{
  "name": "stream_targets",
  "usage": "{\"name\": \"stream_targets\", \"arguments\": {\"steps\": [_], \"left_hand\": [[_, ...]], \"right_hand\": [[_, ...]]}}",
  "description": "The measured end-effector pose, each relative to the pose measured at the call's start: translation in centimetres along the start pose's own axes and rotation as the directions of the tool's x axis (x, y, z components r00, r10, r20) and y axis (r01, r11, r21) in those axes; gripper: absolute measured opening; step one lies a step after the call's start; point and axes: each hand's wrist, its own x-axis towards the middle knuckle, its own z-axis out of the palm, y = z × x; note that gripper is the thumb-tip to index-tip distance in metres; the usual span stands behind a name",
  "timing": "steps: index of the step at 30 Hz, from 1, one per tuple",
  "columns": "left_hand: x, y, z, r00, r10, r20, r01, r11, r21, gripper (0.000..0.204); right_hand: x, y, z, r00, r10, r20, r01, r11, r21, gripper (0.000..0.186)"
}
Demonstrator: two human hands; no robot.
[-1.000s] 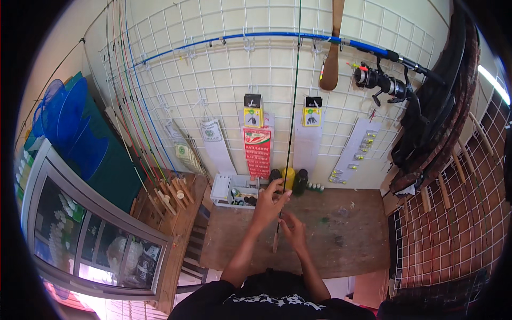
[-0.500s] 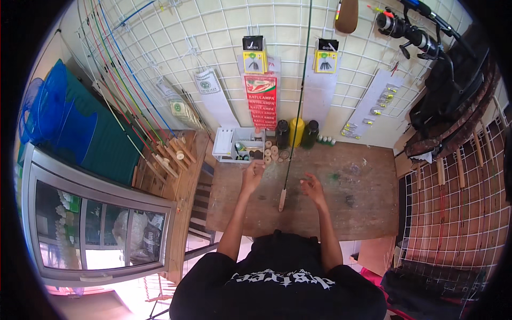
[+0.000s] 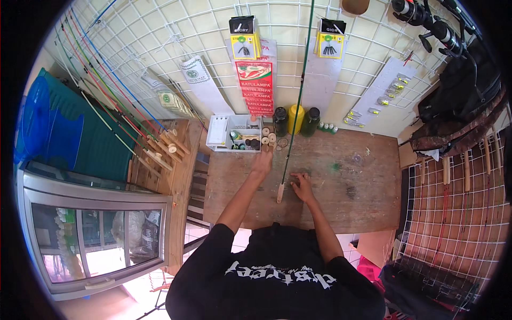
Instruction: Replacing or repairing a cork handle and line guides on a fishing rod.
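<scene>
My left hand (image 3: 262,162) reaches forward over the table, its fingers stretched toward a cluster of small pale wooden discs (image 3: 265,131). Its fingertips are at the near edge of the cluster; whether they touch a disc I cannot make out. A thin green fishing rod (image 3: 294,128) with a pale wooden handle (image 3: 280,193) stands tilted, its butt toward me and its shaft rising past the wall grid. Just right of the handle, my right hand (image 3: 302,186) is low over the table with fingers apart, holding nothing. A thin ring (image 3: 282,144) lies beside the discs.
A white compartment box (image 3: 217,132) with small bottles stands left of the discs. Behind the rod are two dark bottles (image 3: 280,121) (image 3: 311,121) and a yellow one (image 3: 295,119). Small green-and-white bottles (image 3: 327,127) stand farther right. More rods (image 3: 106,96) lean at the left.
My left hand has moved forward and slightly right to the wooden discs. My right hand has shifted left and lowered toward the rod handle. The view has shifted a little.
</scene>
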Motion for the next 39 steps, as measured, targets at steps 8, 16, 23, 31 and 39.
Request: {"name": "stream_targets", "arguments": {"steps": [8,16,23,31,39], "left_hand": [[1.0,-0.7,0.9,0.995,-0.018,0.094,0.005,0.991,0.131,0.046],[-0.4,-3.1,2.0,1.0,-0.019,-0.014,0.018,0.997,-0.071,0.061],[-4.7,-0.2,-4.4,0.961,-0.274,-0.042,0.017,0.209,-0.978,0.039],[-10.8,5.7,-14.1,0.945,-0.271,-0.183,-0.186,0.017,-0.982,0.041],[-13.5,8.1,-15.9,0.972,-0.213,-0.098,-0.109,-0.041,-0.993,0.042]], "right_hand": [[0.0,1.0,-0.1,1.0,-0.012,0.005,0.012,1.0,0.004,0.036],[0.2,-0.3,-0.4,0.991,0.103,0.082,-0.115,0.98,0.165,0.035],[0.4,1.0,-1.1,0.991,0.122,0.048,-0.131,0.952,0.277,0.03],[-0.5,-9.5,-4.7,0.958,0.21,-0.195,-0.083,0.856,0.51,0.019],[-3.1,-21.9,-8.5,0.961,-0.069,-0.269,0.228,0.751,0.62,0.02]]}}
